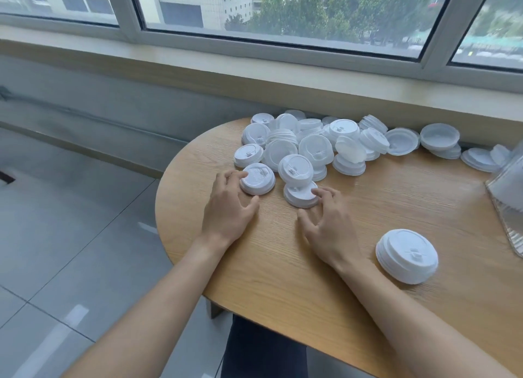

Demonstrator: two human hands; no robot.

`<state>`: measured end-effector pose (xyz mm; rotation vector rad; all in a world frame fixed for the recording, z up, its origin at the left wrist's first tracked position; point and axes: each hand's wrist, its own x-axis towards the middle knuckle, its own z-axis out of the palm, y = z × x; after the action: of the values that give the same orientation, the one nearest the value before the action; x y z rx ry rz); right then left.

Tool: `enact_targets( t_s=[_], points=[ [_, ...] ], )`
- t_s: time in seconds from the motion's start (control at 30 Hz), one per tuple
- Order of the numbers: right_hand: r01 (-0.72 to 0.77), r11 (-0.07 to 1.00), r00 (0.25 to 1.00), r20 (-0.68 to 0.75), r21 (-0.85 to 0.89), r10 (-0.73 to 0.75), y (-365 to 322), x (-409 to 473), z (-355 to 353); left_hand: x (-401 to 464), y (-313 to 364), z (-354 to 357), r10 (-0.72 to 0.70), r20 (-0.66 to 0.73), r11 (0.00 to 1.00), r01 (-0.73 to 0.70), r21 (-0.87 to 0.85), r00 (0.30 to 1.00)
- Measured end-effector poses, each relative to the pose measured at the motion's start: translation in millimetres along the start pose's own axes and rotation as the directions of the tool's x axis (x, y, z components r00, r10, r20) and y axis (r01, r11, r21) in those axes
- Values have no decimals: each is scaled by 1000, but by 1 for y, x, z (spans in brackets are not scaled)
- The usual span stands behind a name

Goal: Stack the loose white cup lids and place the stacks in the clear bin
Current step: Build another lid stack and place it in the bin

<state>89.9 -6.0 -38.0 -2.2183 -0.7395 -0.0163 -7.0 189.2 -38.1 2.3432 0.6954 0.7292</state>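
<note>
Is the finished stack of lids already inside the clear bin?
No, the stack of lids sits on the wooden table, apart from the clear bin.

bin (508, 208): cut off by your right frame edge, contents blurred | pile (305, 145): lower lids hidden under upper ones, count unclear | table (368, 307): right side cropped

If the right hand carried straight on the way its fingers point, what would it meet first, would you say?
The right hand points up-left toward the pile; its fingers already touch a short lid stack. Going on, it would push that stack first, probably into the lid leaning behind it.
</note>
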Motion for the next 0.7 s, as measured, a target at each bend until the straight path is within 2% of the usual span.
enact_targets(
  t_s=[0.27,0.4,0.5,0.6,0.7],
  points=[
    [-117,980,988,-117,-162,98,-7,41,23,22,-6,19,29,11,980,-30,199,1000],
    [-123,979,988,-112,-161,106,-3,42,25,24,-9,19,33,-4,981,-31,192,999],
    [-114,989,988,-110,-90,104,-2,36,21,21,-6,15,28,14,987,-30,157,1000],
    [-73,995,989,-123,62,80,0,21,10,14,-3,9,7,36,999,-9,52,999],
    [-3,990,994,-110,141,19,-1,-6,-2,6,-2,4,8,73,999,-4,-47,997]
  ],
)
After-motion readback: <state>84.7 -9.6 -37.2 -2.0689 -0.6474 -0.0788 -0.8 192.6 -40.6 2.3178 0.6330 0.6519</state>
